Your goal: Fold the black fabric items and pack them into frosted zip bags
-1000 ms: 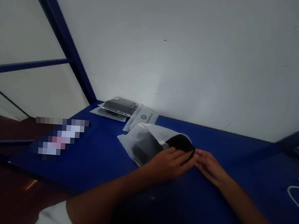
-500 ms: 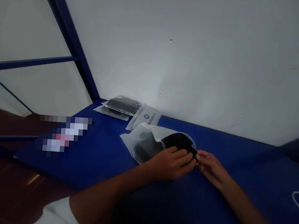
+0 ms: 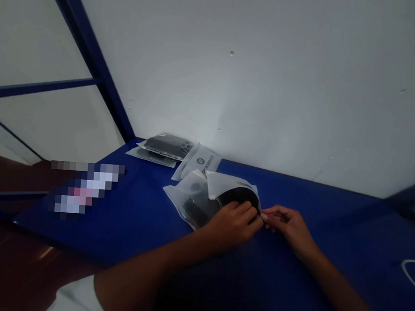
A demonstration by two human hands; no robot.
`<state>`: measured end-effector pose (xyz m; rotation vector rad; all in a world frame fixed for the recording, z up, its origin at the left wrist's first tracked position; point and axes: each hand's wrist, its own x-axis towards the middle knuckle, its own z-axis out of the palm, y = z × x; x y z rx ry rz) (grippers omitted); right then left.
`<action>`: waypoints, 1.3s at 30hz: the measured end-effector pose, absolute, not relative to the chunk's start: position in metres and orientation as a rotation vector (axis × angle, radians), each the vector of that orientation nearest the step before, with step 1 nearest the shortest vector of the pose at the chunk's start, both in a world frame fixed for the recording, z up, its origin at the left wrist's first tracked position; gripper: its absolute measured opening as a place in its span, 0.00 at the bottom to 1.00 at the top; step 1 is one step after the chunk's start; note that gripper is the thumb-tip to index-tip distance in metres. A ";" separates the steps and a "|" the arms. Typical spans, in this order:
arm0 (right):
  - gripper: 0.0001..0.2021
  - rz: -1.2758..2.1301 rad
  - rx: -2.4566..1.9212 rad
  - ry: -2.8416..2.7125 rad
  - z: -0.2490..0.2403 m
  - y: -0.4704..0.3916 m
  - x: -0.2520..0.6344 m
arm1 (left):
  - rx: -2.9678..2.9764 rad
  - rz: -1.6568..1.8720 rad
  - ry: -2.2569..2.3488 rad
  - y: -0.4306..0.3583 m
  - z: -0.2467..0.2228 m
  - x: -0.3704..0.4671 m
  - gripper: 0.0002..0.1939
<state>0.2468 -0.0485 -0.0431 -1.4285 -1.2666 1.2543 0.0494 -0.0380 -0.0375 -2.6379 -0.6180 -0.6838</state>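
A frosted plastic bag lies on the blue table with its mouth toward the right. A black, flat, soft-looking item shows inside the open mouth, and darker shapes show through the film. My left hand lies over the near side of the mouth, fingers curled down onto the black item; its fingertips are partly hidden. Thumb and index finger of my right hand pinch the bag's right edge beside my left fingertips. Whether a bit of the black item is also in that pinch I cannot tell.
Behind the bag lies a printed frosted bag. Farther left are stacked packets with dark contents. A blurred-out patch covers something on the left of the blue table. A white cable lies at the right edge; a pale wall stands behind.
The black item's tab that stuck out at the bag's mouth no longer shows; the bag's edge now curves around there. My right fingers have shifted from the tab to that edge.
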 end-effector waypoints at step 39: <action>0.14 1.429 -1.331 -1.397 -0.044 -0.049 0.246 | -2.748 -0.680 -0.499 -0.038 -0.038 0.045 0.09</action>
